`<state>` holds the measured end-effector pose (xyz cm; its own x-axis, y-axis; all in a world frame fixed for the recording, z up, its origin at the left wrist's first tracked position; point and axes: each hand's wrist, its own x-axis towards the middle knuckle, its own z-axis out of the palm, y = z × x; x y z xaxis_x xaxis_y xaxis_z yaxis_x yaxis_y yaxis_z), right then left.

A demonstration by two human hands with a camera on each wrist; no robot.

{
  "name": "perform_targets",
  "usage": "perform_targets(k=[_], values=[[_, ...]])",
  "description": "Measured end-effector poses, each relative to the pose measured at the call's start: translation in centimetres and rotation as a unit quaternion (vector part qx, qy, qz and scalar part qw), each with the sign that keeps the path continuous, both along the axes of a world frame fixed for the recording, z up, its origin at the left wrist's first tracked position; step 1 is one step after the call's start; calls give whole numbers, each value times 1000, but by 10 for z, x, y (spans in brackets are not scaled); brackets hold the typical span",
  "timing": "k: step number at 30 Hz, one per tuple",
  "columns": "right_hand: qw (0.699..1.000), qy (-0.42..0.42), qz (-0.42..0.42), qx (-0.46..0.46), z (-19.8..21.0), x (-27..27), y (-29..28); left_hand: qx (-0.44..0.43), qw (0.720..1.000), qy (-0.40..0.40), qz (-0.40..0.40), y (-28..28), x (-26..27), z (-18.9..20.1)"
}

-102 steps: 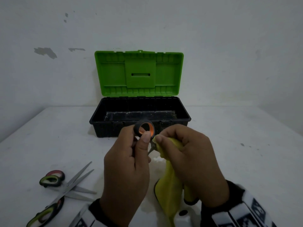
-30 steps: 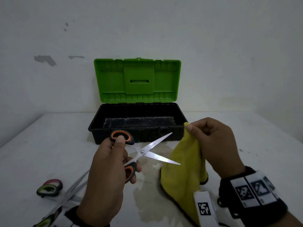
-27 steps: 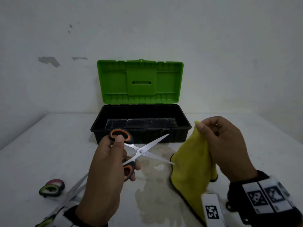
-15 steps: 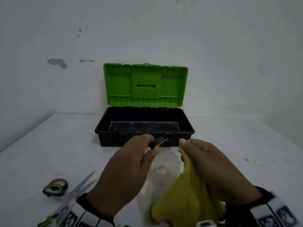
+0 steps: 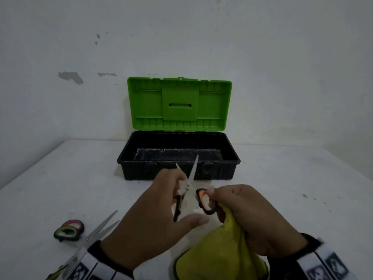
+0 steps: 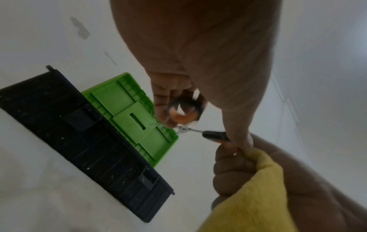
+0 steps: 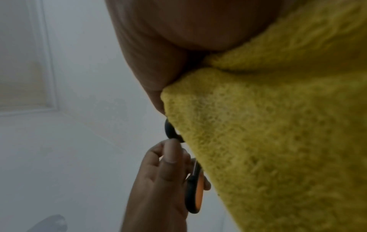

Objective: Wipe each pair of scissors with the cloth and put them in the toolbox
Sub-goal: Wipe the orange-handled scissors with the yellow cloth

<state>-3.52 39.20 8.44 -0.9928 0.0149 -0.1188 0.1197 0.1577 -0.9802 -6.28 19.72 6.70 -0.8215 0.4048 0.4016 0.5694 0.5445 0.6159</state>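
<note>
The orange-handled scissors (image 5: 189, 188) are now held between both hands just in front of the toolbox (image 5: 178, 156), with the blades spread apart and pointing toward it. Half a second ago the blades were almost hidden behind the hands; one second ago only the left hand carried the scissors and the blades pointed to the right, toward the cloth.

The left hand (image 5: 159, 217) grips one handle loop, fingers curled around it. The right hand (image 5: 250, 217) holds the yellow cloth (image 5: 222, 257) bunched in its palm and pinches the other loop (image 5: 204, 201) with thumb and finger — so the wiping seems to have moved from the blades to the handles.

The toolbox stands open and I see no scissors inside. Left of it and nearer to the person, two more pairs (image 5: 88, 233) lie on the table (image 5: 302, 188), not yet wiped.
</note>
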Motion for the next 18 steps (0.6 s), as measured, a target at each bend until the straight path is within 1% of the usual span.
perform_targets(k=[2,4,5,7,9,11,13,15,17,18], values=[[997,48,-6,67,-2,2,0,71,994,-65,57,1,3,4],[987,95,-14,128,-5,2,-1,126,975,-148,108,4,5,7],[983,113,-19,142,-7,2,-3,143,963,-193,121,5,5,6],[979,134,-29,148,-12,3,-5,168,938,-277,123,7,5,5],[979,142,-31,140,-15,3,-7,180,919,-331,112,9,6,4],[981,145,-29,124,-18,4,-8,183,913,-347,115,13,8,3],[985,141,-25,101,-20,5,-8,194,916,-332,113,15,8,3],[987,140,-8,77,-22,6,-8,222,917,-319,90,16,7,0],[988,140,10,62,-24,8,-8,263,906,-324,63,16,7,-2],[988,139,19,59,-25,9,-8,272,906,-319,58,16,8,-1]])
